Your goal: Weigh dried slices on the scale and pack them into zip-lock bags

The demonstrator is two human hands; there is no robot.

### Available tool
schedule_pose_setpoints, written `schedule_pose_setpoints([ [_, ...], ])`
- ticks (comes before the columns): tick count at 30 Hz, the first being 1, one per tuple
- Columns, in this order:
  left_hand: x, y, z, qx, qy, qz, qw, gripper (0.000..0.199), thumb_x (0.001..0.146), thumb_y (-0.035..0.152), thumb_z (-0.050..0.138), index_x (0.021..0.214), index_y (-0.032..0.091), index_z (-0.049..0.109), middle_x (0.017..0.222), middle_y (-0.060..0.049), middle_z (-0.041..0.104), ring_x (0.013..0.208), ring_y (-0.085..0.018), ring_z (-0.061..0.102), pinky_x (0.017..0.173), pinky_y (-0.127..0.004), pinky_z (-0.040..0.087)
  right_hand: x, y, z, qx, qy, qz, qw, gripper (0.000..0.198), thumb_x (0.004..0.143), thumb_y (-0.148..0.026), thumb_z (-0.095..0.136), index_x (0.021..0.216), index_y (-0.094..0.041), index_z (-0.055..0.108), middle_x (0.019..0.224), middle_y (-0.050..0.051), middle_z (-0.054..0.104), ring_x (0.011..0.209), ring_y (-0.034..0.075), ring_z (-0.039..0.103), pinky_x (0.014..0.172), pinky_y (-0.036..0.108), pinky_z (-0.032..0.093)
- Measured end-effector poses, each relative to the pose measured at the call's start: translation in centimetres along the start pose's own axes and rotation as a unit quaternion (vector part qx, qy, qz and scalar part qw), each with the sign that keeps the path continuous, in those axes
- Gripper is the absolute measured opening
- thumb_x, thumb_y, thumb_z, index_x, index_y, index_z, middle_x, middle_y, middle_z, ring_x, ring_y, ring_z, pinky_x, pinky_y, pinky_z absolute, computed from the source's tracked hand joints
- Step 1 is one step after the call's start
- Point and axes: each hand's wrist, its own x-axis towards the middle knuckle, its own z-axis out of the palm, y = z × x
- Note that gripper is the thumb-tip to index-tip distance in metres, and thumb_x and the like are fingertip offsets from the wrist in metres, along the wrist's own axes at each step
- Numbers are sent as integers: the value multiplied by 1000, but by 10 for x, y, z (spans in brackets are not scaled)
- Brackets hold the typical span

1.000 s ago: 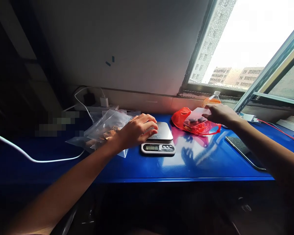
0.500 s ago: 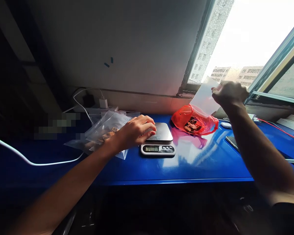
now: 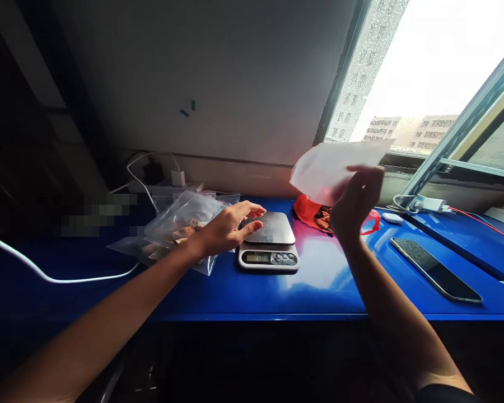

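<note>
My left hand (image 3: 231, 226) is open beside the digital scale (image 3: 269, 258). Its thumb and fingers are apart, reaching over the left edge of the bare metal pan (image 3: 277, 228). In my right hand (image 3: 359, 196) is a thin translucent white sheet (image 3: 323, 168), tilted in the air; I cannot tell if it is a flat sheet or a bag. Below and behind it an open red plastic bag (image 3: 304, 207) holds several reddish-brown pieces (image 3: 322, 221), partly hidden by the sheet and hand. Clear plastic bags (image 3: 163, 218) with brownish lumps (image 3: 187, 230) lie behind my left wrist.
A phone (image 3: 437, 270) lies on the blue table (image 3: 319, 296) at right, with a small white case (image 3: 392, 218) behind it. White chargers (image 3: 430, 204) and cables line the back. A white cable (image 3: 59, 280) crosses the left. The window (image 3: 428, 73) stands behind.
My right hand has moved left and slightly down, swinging the white sheet across the red bag. It hides more of the bag, and the phone is uncovered. My left hand's fingers have spread a little.
</note>
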Motion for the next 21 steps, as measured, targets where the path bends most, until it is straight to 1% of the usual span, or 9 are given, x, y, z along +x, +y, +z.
schedule_pose_setpoints([
  [3, 3, -3, 3, -173, 42, -80, 981, 56, 88, 58, 53, 126, 18, 56, 124, -15, 62, 112, -29, 60, 93, -42, 48, -32, -22, 7, 88, -72, -45, 993, 19, 99, -29, 34, 94, -23, 51, 70, -3, 50, 51, 10, 46, 52, 27, 38],
  [4, 5, -3, 3, -248, 49, -109, 961, 60, 87, 62, 51, 126, 16, 56, 123, -16, 64, 111, -30, 60, 92, -42, 49, -39, -26, 9, 121, -103, -50, 986, 18, 100, -28, 33, 97, -24, 51, 65, -4, 49, 49, 10, 46, 50, 26, 38],
  [6, 8, -4, 0, -391, 55, -173, 902, 63, 89, 65, 45, 124, 14, 58, 116, -17, 67, 107, -29, 63, 89, -40, 51, -53, -31, 12, 179, -151, -57, 971, 17, 100, -26, 33, 102, -25, 50, 60, -5, 48, 47, 10, 48, 48, 25, 39],
  [9, 11, -5, -6, -517, 94, -241, 816, 47, 92, 52, 51, 115, 13, 62, 105, -15, 70, 96, -23, 67, 83, -33, 54, -69, -32, 14, 225, -186, -68, 954, 15, 99, -26, 34, 105, -26, 48, 61, -5, 51, 48, 11, 50, 49, 26, 42],
  [11, 13, -8, -10, -550, 128, -252, 786, 29, 90, 38, 60, 104, 14, 65, 96, -11, 71, 85, -18, 67, 76, -28, 56, -74, -33, 14, 217, -205, -72, 952, 16, 99, -29, 34, 105, -27, 49, 62, -3, 54, 50, 13, 53, 52, 29, 44],
  [13, 13, -11, -13, -564, 145, -238, 777, 14, 86, 26, 66, 91, 13, 66, 83, -7, 69, 71, -13, 64, 66, -23, 55, -67, -34, 11, 180, -241, -87, 950, 18, 96, -35, 36, 96, -28, 52, 64, 0, 56, 53, 15, 54, 53, 31, 45],
  [16, 13, -16, -22, -571, 159, -200, 781, 3, 82, 14, 66, 84, 13, 67, 68, 0, 61, 57, -8, 56, 54, -18, 50, -32, -24, -1, 99, -328, -110, 933, 29, 86, -50, 49, 72, -25, 53, 63, 2, 57, 58, 16, 54, 56, 32, 45],
  [19, 13, -18, -35, -576, 186, -165, 779, 6, 82, 11, 64, 86, 12, 67, 65, 2, 57, 53, -6, 53, 51, -16, 48, 13, 14, -25, 8, -386, -6, 922, 35, 88, -50, 47, 71, -20, 57, 68, 3, 59, 62, 14, 55, 58, 28, 43],
  [21, 13, -18, -42, -572, 210, -150, 779, 7, 81, 10, 63, 86, 11, 67, 66, 2, 57, 54, -5, 53, 52, -16, 48, 31, 50, -44, -114, -422, 66, 897, 37, 81, -50, 56, 62, -19, 55, 56, 0, 52, 52, 11, 48, 50, 26, 37],
])
